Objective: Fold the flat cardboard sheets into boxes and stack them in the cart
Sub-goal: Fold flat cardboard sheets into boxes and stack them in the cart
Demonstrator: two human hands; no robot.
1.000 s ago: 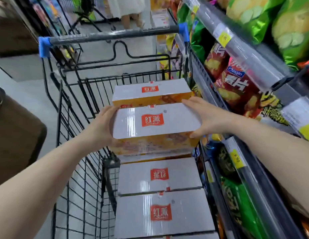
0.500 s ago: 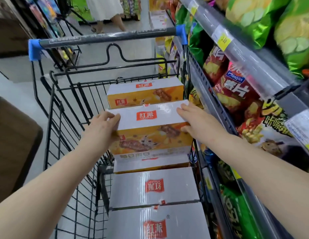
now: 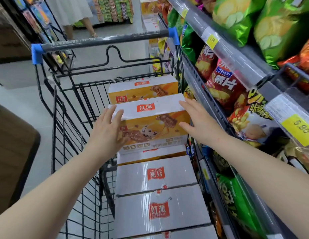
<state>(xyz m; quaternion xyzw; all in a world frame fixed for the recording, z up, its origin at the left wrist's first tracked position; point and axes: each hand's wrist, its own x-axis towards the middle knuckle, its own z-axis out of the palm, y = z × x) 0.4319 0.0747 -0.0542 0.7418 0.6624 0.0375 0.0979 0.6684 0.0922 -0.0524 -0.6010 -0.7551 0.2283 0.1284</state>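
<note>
Boxes fill the right side of the cart (image 3: pixel 64 118), and our top box (image 3: pixel 150 121) sits on that stack, in front of another box (image 3: pixel 143 90) by the far wall. Our left hand (image 3: pixel 107 130) and right hand (image 3: pixel 200 121) flank its ends, fingers straight and spread, gripping nothing; whether they touch it we cannot tell. Shelves (image 3: pixel 236 54) of snack bags run along the cart's right edge.

Both hands are flat against the ends of the top box (image 3: pixel 150 118) in the cart (image 3: pixel 67 135), fingers straight: left hand (image 3: pixel 107 130) on its left end, right hand (image 3: pixel 198 121) on its right. It sits on a stack, another box (image 3: pixel 143 90) just behind, two white-topped boxes (image 3: pixel 157 175) nearer the camera. Chip bags (image 3: pixel 222 83) fill the shelf (image 3: pixel 236 54) on the right.
</note>
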